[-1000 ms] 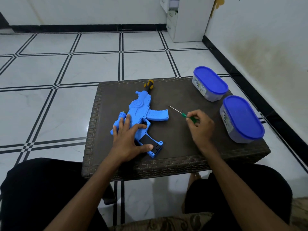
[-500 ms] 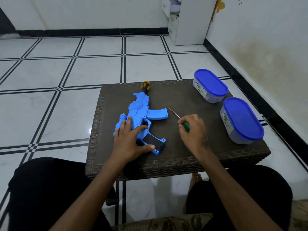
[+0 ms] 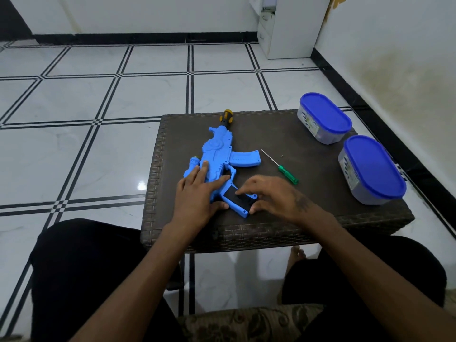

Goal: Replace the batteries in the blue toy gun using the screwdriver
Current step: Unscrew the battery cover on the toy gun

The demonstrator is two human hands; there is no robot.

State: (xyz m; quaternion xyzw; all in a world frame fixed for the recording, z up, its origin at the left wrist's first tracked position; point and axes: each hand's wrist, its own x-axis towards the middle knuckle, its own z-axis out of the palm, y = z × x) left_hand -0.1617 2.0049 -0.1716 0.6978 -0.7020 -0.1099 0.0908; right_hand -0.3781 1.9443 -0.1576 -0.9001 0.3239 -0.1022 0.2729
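The blue toy gun lies flat on the dark woven table, its yellow-black muzzle pointing away from me. My left hand presses flat on the gun's rear body, fingers spread. My right hand rests at the grip, fingertips touching the black battery cover, thumb at its lower edge. The green-handled screwdriver lies loose on the table to the right of the gun, free of both hands.
Two oval containers with blue lids stand at the table's right side, one at the back, one nearer. A white cabinet stands against the far wall. My knees sit below the table's front edge.
My right hand has let go of the screwdriver, which now lies on the table, and has moved left onto the black cover on the gun's grip. My left hand stays on the gun.
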